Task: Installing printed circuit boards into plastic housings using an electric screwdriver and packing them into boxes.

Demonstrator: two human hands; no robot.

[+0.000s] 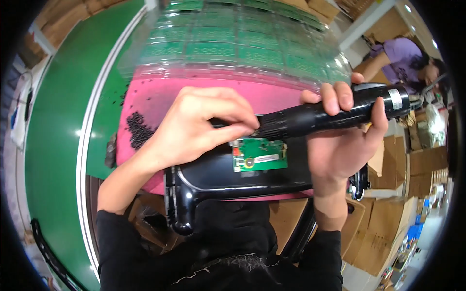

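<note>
My right hand (340, 131) is wrapped round a black electric screwdriver (315, 119), held almost level with its nose pointing left. At that nose the thumb and fingers of my left hand (208, 121) are pinched together; whatever is between them is too small or hidden to make out. Just beneath lies a green circuit board (264, 162) with a round coin cell and a white label. It rests on a glossy black plastic housing (218, 172) in front of my body. Part of the housing is covered by my hands and the screwdriver.
A pile of small black screws (138, 130) lies on the pink mat (160, 92). Behind it, clear plastic trays (213, 48) hold several green boards. A green surface (63, 121) with a white rail is at left. Cardboard boxes (378, 228) and a person in purple (403, 58) are at right.
</note>
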